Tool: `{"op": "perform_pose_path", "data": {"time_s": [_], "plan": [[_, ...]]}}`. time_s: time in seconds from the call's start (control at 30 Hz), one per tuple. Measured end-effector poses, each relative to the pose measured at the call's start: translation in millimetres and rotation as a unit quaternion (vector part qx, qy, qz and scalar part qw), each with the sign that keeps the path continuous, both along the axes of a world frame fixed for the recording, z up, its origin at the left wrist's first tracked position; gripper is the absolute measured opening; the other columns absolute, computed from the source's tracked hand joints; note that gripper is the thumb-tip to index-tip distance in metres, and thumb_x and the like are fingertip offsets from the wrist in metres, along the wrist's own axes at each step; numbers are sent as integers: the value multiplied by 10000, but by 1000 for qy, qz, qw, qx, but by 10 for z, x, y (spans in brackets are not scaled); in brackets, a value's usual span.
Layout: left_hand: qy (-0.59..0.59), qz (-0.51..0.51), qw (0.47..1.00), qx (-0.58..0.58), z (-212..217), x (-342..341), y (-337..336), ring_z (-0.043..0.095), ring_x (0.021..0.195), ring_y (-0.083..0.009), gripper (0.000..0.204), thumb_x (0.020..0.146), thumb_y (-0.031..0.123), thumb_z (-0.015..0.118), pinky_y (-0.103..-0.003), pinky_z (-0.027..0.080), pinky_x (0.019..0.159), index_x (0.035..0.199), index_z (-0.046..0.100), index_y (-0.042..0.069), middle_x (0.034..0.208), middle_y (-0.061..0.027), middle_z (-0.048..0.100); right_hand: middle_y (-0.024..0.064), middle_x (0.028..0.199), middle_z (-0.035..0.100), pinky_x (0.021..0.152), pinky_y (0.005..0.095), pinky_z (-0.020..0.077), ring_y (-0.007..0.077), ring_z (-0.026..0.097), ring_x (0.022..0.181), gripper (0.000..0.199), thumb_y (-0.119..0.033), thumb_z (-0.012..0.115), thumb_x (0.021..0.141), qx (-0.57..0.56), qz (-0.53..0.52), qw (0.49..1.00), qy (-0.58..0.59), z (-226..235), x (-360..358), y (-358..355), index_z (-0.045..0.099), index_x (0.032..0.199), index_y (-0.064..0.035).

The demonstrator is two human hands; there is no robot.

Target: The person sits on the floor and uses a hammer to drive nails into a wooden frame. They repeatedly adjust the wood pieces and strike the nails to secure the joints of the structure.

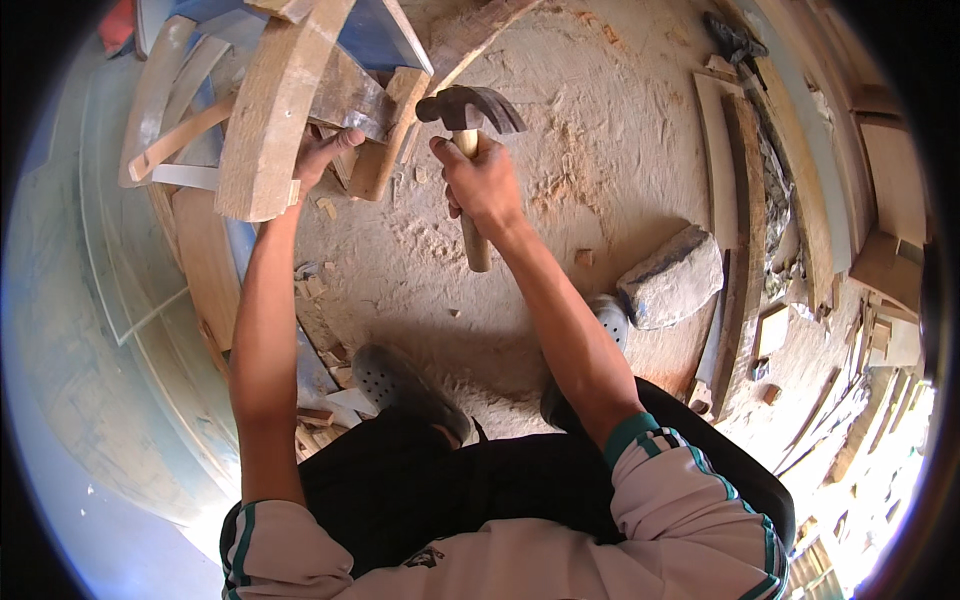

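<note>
My right hand (482,185) is closed around the wooden handle of a claw hammer (478,105). Its dark metal head is uppermost, and the handle end sticks out below my fist. To the left, my left hand (322,158) is at the side of a thick, pale wooden beam (272,120), partly hidden behind it. The thumb points out to the right, while the other fingers are mostly out of sight around the wood. Just right of that hand is a shorter wooden block (388,150), apart from the hammer head.
More wooden pieces (160,95) join the beam at the upper left. A large stone block (675,278) lies by my right shoe (607,318). Long boards (742,200) line the right side. Glass-like sheets (110,230) lean at the left. Wood scraps and dust cover the floor.
</note>
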State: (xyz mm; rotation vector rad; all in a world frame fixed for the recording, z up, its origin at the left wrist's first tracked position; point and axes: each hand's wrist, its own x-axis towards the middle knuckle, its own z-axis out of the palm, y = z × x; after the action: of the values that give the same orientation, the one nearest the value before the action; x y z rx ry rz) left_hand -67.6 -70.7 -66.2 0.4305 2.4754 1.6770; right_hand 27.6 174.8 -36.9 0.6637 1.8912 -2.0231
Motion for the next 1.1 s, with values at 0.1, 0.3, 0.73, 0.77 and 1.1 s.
{"op": "perform_pose_path", "data": {"time_s": [0.1, 0.3, 0.73, 0.77, 1.1], "plan": [[44, -68, 996, -40, 196, -32, 177, 546, 1205, -222, 842, 771, 523, 795, -356, 384, 1059, 1344, 484, -10, 1262, -111, 619, 57, 596, 566, 401, 327, 452, 139, 518, 431, 278, -260, 638, 942, -19, 4, 1000, -13, -50, 54, -42, 587, 884, 7], [137, 22, 990, -9, -9, 1, 301, 591, 950, -252, 510, 742, 304, 752, -406, 470, 844, 1117, 601, -6, 1059, -122, 622, 44, 562, 555, 416, 320, 459, 138, 525, 432, 267, -255, 644, 930, -40, -6, 999, -3, -40, -67, -22, 612, 867, 2], [170, 86, 981, 30, -124, 17, 332, 587, 968, -250, 620, 726, 317, 763, -384, 477, 852, 1184, 542, -37, 1083, -124, 598, 84, 854, 689, 544, 314, 536, 142, 637, 620, 346, -66, 741, 832, -124, -128, 973, 149, -417, -384, -491, 605, 1142, 4], [170, 87, 981, 26, -115, 23, 340, 588, 965, -249, 615, 725, 317, 766, -384, 478, 851, 1176, 544, -36, 1079, -124, 599, 85, 858, 688, 551, 313, 536, 141, 634, 614, 349, -67, 743, 828, -112, -129, 972, 161, -439, -386, -508, 605, 1142, 2], [179, 101, 978, 31, -143, 36, 398, 582, 990, -245, 611, 772, 356, 743, -383, 468, 866, 1201, 544, -32, 1085, -119, 600, 97, 934, 713, 810, 356, 521, 212, 669, 852, 293, -110, 775, 808, -49, -102, 982, 153, -675, -373, -570, 662, 1066, -28]]}}
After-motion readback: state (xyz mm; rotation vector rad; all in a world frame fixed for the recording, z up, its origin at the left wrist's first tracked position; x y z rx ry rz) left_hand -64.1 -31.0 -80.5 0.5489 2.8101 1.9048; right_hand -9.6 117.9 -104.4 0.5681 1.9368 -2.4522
